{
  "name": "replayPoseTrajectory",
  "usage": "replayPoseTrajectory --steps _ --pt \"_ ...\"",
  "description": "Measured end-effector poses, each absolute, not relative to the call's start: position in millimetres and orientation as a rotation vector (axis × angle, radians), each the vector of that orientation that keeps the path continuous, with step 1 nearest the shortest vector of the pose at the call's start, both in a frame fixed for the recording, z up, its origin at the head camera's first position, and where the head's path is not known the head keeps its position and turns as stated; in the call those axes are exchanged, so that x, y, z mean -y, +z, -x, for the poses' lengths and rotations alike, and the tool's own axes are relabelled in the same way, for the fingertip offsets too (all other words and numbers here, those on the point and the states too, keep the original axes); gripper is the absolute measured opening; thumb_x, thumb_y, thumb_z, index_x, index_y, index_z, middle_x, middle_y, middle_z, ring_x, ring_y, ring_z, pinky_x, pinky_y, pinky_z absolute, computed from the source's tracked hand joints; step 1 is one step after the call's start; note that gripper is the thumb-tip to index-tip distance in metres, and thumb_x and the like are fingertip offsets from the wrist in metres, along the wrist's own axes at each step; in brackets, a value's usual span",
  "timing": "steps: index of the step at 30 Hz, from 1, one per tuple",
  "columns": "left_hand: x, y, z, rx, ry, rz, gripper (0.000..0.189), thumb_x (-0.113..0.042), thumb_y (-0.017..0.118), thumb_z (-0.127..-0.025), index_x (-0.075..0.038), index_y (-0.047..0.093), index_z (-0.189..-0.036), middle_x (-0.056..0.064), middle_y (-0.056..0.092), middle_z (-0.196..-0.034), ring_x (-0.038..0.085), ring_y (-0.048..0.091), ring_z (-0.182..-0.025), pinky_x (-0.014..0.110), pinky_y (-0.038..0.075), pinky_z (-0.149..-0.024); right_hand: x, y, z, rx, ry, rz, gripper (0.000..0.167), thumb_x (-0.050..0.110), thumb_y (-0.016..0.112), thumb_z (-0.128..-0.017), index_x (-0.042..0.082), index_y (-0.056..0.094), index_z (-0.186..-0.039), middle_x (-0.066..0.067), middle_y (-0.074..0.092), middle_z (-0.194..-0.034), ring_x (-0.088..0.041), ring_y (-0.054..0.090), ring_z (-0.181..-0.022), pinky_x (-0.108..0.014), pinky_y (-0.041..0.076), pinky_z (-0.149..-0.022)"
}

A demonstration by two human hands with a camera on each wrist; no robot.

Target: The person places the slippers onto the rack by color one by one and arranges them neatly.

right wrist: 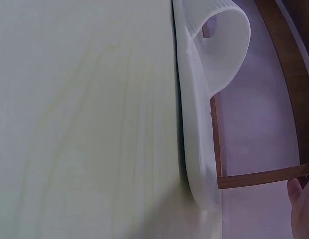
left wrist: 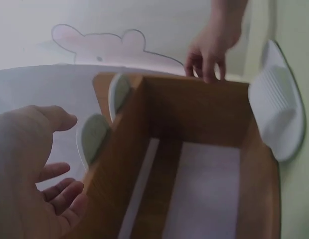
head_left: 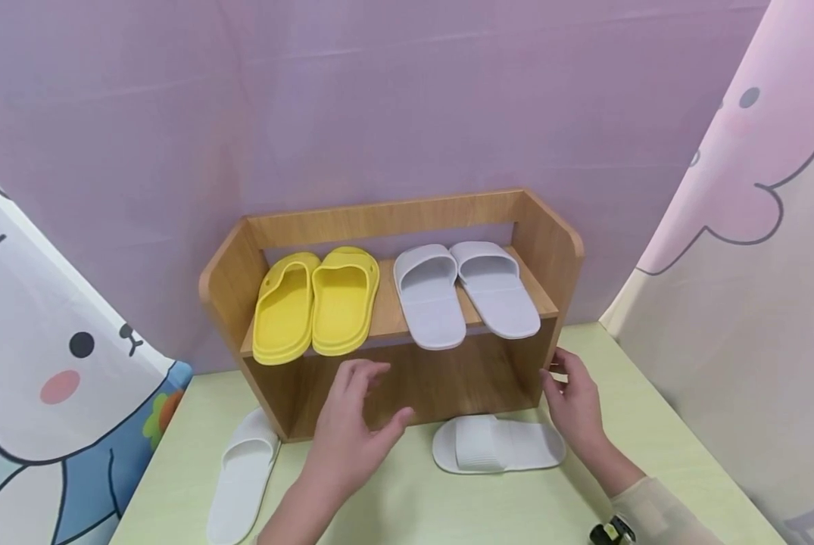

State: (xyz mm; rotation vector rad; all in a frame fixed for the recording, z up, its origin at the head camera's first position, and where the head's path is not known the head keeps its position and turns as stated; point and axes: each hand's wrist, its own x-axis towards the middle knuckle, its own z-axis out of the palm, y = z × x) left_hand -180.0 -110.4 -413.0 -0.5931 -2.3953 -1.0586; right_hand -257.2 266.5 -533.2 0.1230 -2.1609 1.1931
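Note:
A small wooden shoe rack (head_left: 407,377) stands on the table. On its upper shelf sit a pair of yellow clogs (head_left: 341,309) at left and a pair of pale grey-white slippers (head_left: 434,303) at right. My left hand (head_left: 352,428) hovers in front of the rack with fingers loosely bent, holding nothing. My right hand (head_left: 575,397) is at the rack's right side panel, thumb and fingers pinching its front edge. One white slipper (head_left: 529,444) lies sideways before the rack, near my right hand. Another white slipper (head_left: 239,484) lies at the left, beside the rack's left foot.
The light green wood-grain table (head_left: 652,424) carries everything. A purple cloth backdrop (head_left: 393,106) hangs behind the rack. Cartoon-printed cloths close off the left side (head_left: 25,341) and the right side (head_left: 740,303).

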Motion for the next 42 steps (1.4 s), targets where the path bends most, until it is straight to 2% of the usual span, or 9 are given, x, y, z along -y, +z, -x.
replayPoseTrajectory --steps 2,5,12,19,24,32,42 --pt "119.0 -418.9 180.1 2.404 -1.030 0.607 0.062 -0.024 0.097 -0.087 -0.013 0.064 -0.139 -0.002 0.057 -0.131 0.020 0.065 -0.119 0.044 0.061 -0.101 -266.4 -533.6 257.4 2.161 1.195 -0.128 0.041 -0.012 0.069 -0.100 -0.005 0.062 -0.139 -0.022 0.073 -0.121 -0.027 0.070 -0.106 -0.006 0.052 -0.079" --pt "135.6 -428.6 181.6 2.435 -0.970 0.618 0.061 -0.021 0.097 -0.086 -0.014 0.065 -0.138 -0.002 0.057 -0.132 0.022 0.068 -0.120 0.043 0.061 -0.100 -266.7 -533.8 257.3 2.167 1.190 -0.132 0.040 -0.012 0.068 -0.100 -0.006 0.062 -0.139 -0.022 0.072 -0.120 -0.034 0.070 -0.106 -0.006 0.052 -0.080" --pt "186.9 -450.5 188.4 2.478 -0.821 0.620 0.055 -0.022 0.096 -0.087 -0.015 0.067 -0.134 -0.002 0.058 -0.133 0.018 0.068 -0.117 0.044 0.062 -0.096 -265.9 -532.5 257.2 2.187 1.163 -0.119 0.037 -0.010 0.070 -0.100 -0.005 0.062 -0.136 -0.020 0.072 -0.120 -0.023 0.067 -0.107 -0.004 0.049 -0.084" --pt "231.3 -458.0 190.0 2.470 -0.761 0.488 0.050 -0.013 0.096 -0.084 -0.011 0.071 -0.128 0.002 0.060 -0.123 0.020 0.068 -0.109 0.045 0.061 -0.086 -266.1 -532.0 259.4 2.191 1.182 -0.102 0.029 -0.010 0.068 -0.099 -0.005 0.063 -0.127 -0.017 0.072 -0.114 -0.012 0.065 -0.104 -0.006 0.051 -0.083" --pt "258.8 -460.6 189.5 2.484 -0.754 0.380 0.045 -0.010 0.093 -0.087 -0.008 0.071 -0.127 0.006 0.059 -0.126 0.026 0.068 -0.107 0.043 0.060 -0.085 -265.8 -530.6 260.9 2.177 1.211 -0.103 0.027 -0.012 0.068 -0.096 -0.005 0.063 -0.122 -0.017 0.072 -0.110 -0.008 0.064 -0.100 -0.008 0.051 -0.082" --pt "293.3 -469.1 185.9 2.740 -0.829 0.114 0.049 -0.019 0.086 -0.097 -0.005 0.065 -0.139 0.015 0.052 -0.137 0.039 0.062 -0.119 0.061 0.061 -0.092 -264.1 -528.0 261.2 2.154 1.236 -0.130 0.028 -0.015 0.068 -0.094 -0.005 0.063 -0.120 -0.017 0.072 -0.107 -0.018 0.066 -0.097 -0.009 0.050 -0.083" --pt "325.6 -491.0 188.0 2.913 -0.786 0.031 0.070 -0.034 0.088 -0.095 0.002 0.058 -0.146 0.027 0.049 -0.142 0.046 0.057 -0.124 0.063 0.058 -0.097 -263.9 -527.9 260.4 2.186 1.246 -0.103 0.029 -0.015 0.066 -0.094 -0.006 0.061 -0.121 -0.017 0.071 -0.110 -0.021 0.065 -0.099 -0.012 0.050 -0.084"
